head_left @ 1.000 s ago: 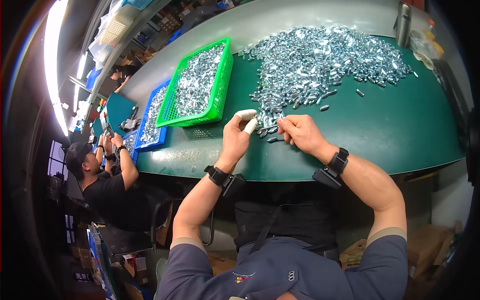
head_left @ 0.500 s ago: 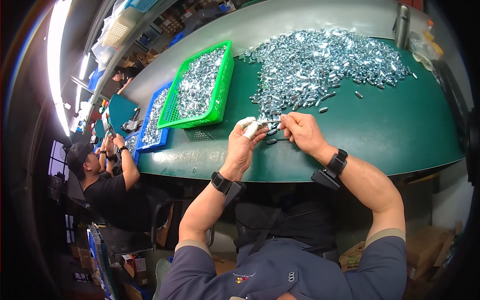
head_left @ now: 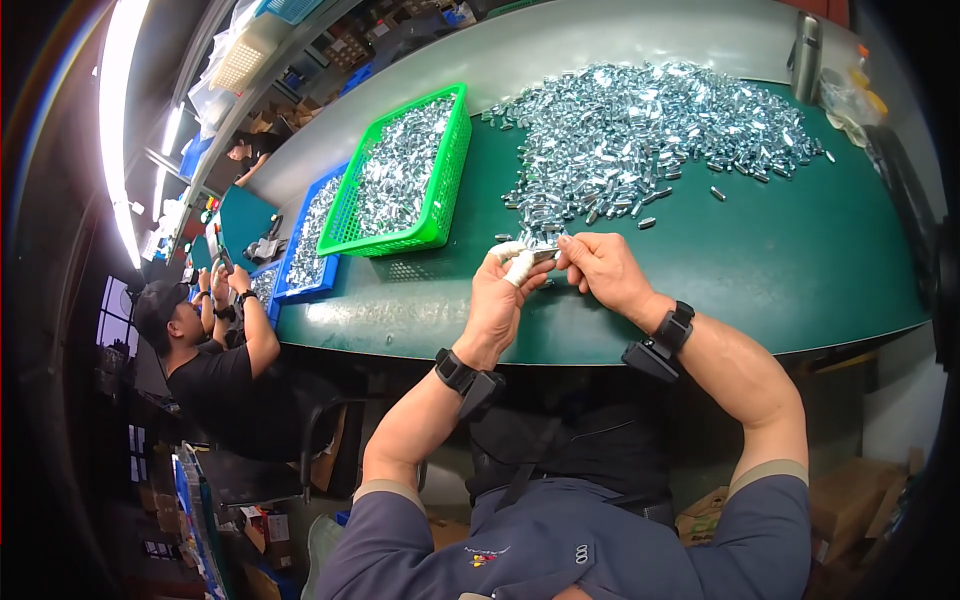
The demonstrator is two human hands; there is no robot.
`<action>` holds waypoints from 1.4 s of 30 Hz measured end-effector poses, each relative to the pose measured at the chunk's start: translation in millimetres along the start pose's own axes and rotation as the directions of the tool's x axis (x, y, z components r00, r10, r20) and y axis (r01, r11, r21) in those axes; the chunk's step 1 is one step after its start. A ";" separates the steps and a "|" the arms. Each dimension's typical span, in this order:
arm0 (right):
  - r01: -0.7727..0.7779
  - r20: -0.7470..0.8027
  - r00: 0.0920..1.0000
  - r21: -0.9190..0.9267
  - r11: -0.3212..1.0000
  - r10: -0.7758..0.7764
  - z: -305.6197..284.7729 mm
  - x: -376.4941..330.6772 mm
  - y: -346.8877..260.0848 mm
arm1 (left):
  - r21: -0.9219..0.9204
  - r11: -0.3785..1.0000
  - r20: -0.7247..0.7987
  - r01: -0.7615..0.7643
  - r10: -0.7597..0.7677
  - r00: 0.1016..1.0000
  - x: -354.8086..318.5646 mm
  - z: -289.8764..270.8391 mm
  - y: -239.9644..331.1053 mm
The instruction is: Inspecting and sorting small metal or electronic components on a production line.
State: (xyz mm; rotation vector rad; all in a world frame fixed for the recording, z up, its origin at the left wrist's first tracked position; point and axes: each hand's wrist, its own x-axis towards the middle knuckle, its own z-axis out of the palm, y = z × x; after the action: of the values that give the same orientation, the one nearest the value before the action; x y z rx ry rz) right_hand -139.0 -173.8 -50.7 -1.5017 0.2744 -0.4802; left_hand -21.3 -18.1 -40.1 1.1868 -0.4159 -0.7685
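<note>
Near the front edge of the green table, my two hands meet at the close end of a large heap of small shiny metal parts (head_left: 600, 140). My left hand (head_left: 497, 300), with white coverings on its thumb and a finger, pinches a small silver metal part (head_left: 545, 251). From the right, my right hand (head_left: 612, 275) comes up against the same part, its fingers curled and thumb and forefinger pinched together. Whatever those fingers grip is too small and covered to make out. A few loose parts lie around the heap.
A green plastic basket (head_left: 440, 225) full of the same parts stands left of the heap, beside a blue tray (head_left: 318, 278) of more parts. A steel flask (head_left: 804, 60) and plastic bags stand at the back right. A co-worker (head_left: 190, 340) sits at the left.
My left hand has shifted slightly to the right, closer to my right hand. The right hand stays nearly in place, and less of the part shows between them.
</note>
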 end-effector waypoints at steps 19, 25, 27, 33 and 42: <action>-0.032 -0.067 0.997 0.070 0.997 0.037 -6.9 5.5 1.6 | 0.887 -0.156 0.406 -0.435 0.712 0.573 37.5 -65.7 122.7; -0.078 -0.005 0.997 0.026 0.997 0.078 -4.6 5.8 6.2 | 0.852 -0.120 0.520 -0.511 0.312 0.795 58.7 -62.9 54.2; -0.077 0.004 0.997 0.017 0.997 0.077 -4.3 6.3 8.1 | 0.835 -0.116 0.549 -0.538 0.217 0.807 70.1 -62.9 49.5; -0.080 0.011 0.997 -0.006 0.997 0.080 -2.5 6.2 5.5 | 0.853 -0.129 0.522 -0.506 0.168 0.836 77.4 -69.0 49.6; -0.086 0.047 0.995 -0.040 0.995 0.088 -1.2 3.3 3.1 | 0.795 -0.145 0.607 -0.589 0.191 0.772 71.4 -60.7 47.8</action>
State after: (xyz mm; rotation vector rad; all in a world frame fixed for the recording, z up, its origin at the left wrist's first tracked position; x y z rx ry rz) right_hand -136.3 -176.5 -53.5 -1.5295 0.3108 -0.3699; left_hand 82.5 -21.1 -23.2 2.1204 -1.7980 0.1591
